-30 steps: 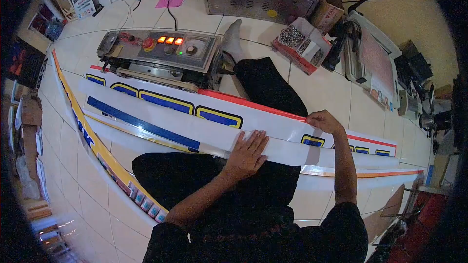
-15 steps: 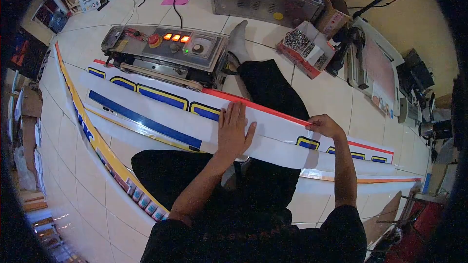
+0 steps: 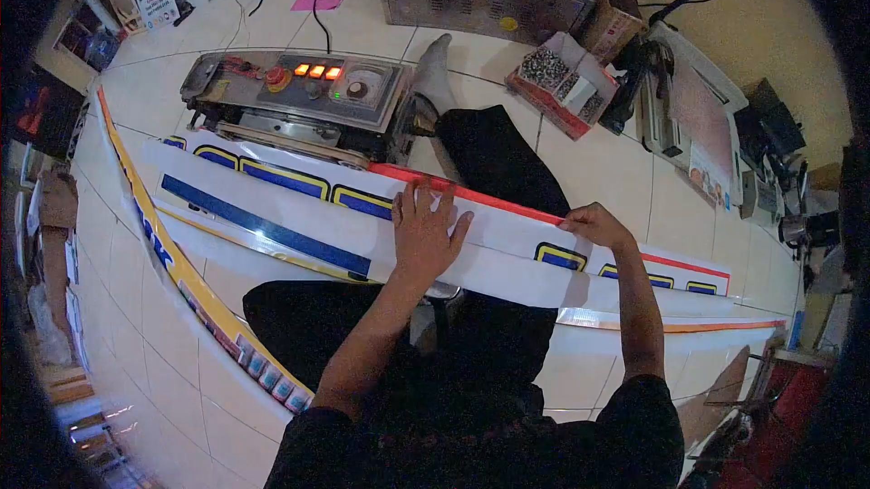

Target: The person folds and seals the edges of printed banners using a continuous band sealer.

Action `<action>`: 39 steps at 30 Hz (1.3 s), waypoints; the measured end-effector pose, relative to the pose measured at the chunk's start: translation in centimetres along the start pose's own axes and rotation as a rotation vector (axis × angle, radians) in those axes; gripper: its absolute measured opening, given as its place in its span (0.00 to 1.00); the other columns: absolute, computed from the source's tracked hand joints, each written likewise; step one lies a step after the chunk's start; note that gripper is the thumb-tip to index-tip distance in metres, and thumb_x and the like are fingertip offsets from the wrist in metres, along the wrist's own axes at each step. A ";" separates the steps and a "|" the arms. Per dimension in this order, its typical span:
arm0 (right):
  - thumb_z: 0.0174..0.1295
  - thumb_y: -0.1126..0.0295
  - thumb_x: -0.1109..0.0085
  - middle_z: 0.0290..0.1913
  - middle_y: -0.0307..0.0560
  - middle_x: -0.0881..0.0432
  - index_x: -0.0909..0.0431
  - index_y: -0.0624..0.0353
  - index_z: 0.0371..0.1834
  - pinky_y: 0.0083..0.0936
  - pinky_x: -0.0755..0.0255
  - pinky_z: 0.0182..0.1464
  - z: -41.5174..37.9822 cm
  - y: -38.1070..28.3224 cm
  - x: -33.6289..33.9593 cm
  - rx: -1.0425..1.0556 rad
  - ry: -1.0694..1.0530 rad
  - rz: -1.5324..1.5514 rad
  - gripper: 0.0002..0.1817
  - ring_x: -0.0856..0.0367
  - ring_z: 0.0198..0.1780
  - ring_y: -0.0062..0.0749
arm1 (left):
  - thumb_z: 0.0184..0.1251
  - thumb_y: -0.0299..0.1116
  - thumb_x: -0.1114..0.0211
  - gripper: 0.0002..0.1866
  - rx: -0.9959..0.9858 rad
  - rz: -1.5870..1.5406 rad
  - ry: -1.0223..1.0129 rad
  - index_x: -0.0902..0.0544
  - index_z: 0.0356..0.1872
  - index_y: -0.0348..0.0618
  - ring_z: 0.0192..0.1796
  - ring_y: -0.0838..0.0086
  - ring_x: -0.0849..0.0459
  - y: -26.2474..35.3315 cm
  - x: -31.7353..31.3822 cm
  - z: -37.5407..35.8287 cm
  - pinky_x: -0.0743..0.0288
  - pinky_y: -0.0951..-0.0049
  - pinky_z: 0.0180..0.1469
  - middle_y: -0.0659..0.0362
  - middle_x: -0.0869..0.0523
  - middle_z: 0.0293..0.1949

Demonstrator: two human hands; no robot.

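Keep the banner [image 3: 507, 233] straight toward the band sealer [image 3: 294, 90] at 11 o'clock. Left hand [image 3: 424, 237] lies open; right hand [image 3: 596, 224] pinches the red edge [image 3: 503, 203].

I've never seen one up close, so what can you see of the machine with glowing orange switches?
The machine is long and low, with a worn, grey, metal-looking panel, and sits on the tiled floor. It has three lit orange switches, a red button, a green light and a dial. A belt runs along its near side, where the red-edged banner meets it. Neither hand touches it.
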State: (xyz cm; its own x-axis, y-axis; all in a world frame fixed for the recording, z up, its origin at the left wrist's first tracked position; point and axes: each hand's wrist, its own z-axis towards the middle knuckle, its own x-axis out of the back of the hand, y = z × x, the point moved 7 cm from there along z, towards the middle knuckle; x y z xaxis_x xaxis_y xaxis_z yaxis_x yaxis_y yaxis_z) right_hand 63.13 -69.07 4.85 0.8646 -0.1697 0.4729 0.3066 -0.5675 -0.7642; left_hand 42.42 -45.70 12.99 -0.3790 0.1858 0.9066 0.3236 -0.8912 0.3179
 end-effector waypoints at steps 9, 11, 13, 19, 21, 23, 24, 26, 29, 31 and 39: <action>0.68 0.64 0.45 0.26 0.34 0.25 0.23 0.63 0.33 0.20 0.32 0.40 -2.2 5.0 2.0 -0.080 0.156 -0.043 0.12 0.29 0.33 0.18 | 0.65 0.55 0.44 0.32 0.029 -0.035 0.006 0.27 0.60 0.39 0.66 0.45 0.36 -0.6 -0.1 -0.3 0.43 0.39 0.65 0.41 0.30 0.60; 0.67 0.65 0.43 0.27 0.34 0.25 0.24 0.62 0.32 0.19 0.32 0.38 -2.6 4.4 2.3 -0.005 0.200 -0.031 0.11 0.29 0.32 0.18 | 0.65 0.55 0.43 0.32 -0.001 0.008 0.020 0.27 0.60 0.39 0.67 0.46 0.37 -0.7 0.0 -0.3 0.43 0.39 0.65 0.42 0.30 0.61; 0.66 0.66 0.41 0.27 0.35 0.24 0.23 0.62 0.36 0.19 0.31 0.35 -3.1 3.2 2.4 -0.009 0.155 0.034 0.09 0.29 0.30 0.18 | 0.65 0.55 0.43 0.32 0.015 -0.006 0.006 0.27 0.61 0.39 0.67 0.46 0.37 -0.8 0.0 -0.3 0.44 0.39 0.65 0.41 0.31 0.61; 0.63 0.69 0.36 0.31 0.37 0.19 0.20 0.63 0.41 0.19 0.28 0.35 -3.4 3.2 2.2 -0.025 0.137 0.169 0.09 0.24 0.32 0.18 | 0.64 0.54 0.42 0.33 -0.088 -0.097 -0.047 0.28 0.63 0.42 0.70 0.49 0.40 2.4 -0.8 -1.8 0.50 0.42 0.70 0.45 0.34 0.65; 0.63 0.69 0.37 0.30 0.39 0.18 0.19 0.63 0.42 0.20 0.28 0.34 -3.5 2.8 2.2 -0.017 0.161 0.143 0.10 0.25 0.31 0.19 | 0.63 0.52 0.41 0.32 -0.157 -0.147 -0.063 0.28 0.63 0.42 0.71 0.49 0.41 4.4 -1.3 -3.2 0.52 0.43 0.71 0.45 0.34 0.66; 0.63 0.68 0.37 0.31 0.39 0.16 0.17 0.63 0.42 0.21 0.28 0.36 -3.0 3.5 1.7 -0.077 0.120 0.149 0.10 0.23 0.33 0.19 | 0.64 0.49 0.41 0.30 -0.216 -0.227 -0.111 0.28 0.63 0.42 0.72 0.51 0.42 5.7 -2.4 -4.5 0.54 0.44 0.72 0.46 0.35 0.68; 0.63 0.68 0.37 0.31 0.39 0.16 0.17 0.63 0.42 0.21 0.28 0.36 -2.9 3.6 1.6 -0.079 0.122 0.149 0.10 0.23 0.33 0.19 | 0.64 0.47 0.40 0.28 -0.219 -0.244 -0.122 0.27 0.62 0.43 0.72 0.53 0.40 5.8 -2.7 -4.9 0.53 0.43 0.72 0.47 0.33 0.67; 0.64 0.67 0.37 0.30 0.38 0.17 0.17 0.64 0.40 0.21 0.28 0.36 -2.6 3.3 1.5 -0.034 0.120 0.120 0.10 0.24 0.33 0.18 | 0.64 0.47 0.41 0.28 -0.230 -0.230 -0.130 0.27 0.62 0.43 0.71 0.54 0.39 5.2 -3.2 -5.1 0.53 0.44 0.72 0.48 0.32 0.66; 0.62 0.66 0.35 0.30 0.37 0.17 0.17 0.64 0.41 0.20 0.28 0.35 -1.8 4.2 1.2 -0.076 0.103 0.181 0.11 0.24 0.32 0.18 | 0.65 0.46 0.41 0.27 -0.252 -0.210 -0.164 0.27 0.62 0.43 0.71 0.56 0.38 4.0 -3.6 -5.6 0.53 0.45 0.72 0.49 0.30 0.65; 0.62 0.69 0.36 0.30 0.37 0.18 0.17 0.64 0.39 0.20 0.27 0.35 -1.7 2.1 1.3 -0.109 0.107 0.120 0.09 0.24 0.31 0.18 | 0.65 0.45 0.42 0.26 -0.267 -0.207 -0.191 0.26 0.61 0.43 0.70 0.57 0.37 3.7 -3.8 -5.9 0.52 0.47 0.72 0.50 0.29 0.64; 0.61 0.71 0.36 0.29 0.36 0.18 0.17 0.64 0.36 0.20 0.27 0.35 -0.8 2.0 1.3 -0.103 0.100 0.068 0.07 0.24 0.30 0.18 | 0.68 0.41 0.46 0.23 -0.284 -0.147 -0.131 0.26 0.61 0.44 0.72 0.62 0.39 3.3 -3.8 -6.5 0.54 0.51 0.74 0.53 0.30 0.66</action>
State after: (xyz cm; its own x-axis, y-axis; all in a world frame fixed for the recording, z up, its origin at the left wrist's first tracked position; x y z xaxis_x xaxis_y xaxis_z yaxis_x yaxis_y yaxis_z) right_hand 64.52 -71.11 4.29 0.8366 -0.2866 0.4668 0.2022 -0.6304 -0.7494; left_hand 39.32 -51.99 8.80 -0.2832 0.3562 0.8905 0.0129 -0.9270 0.3749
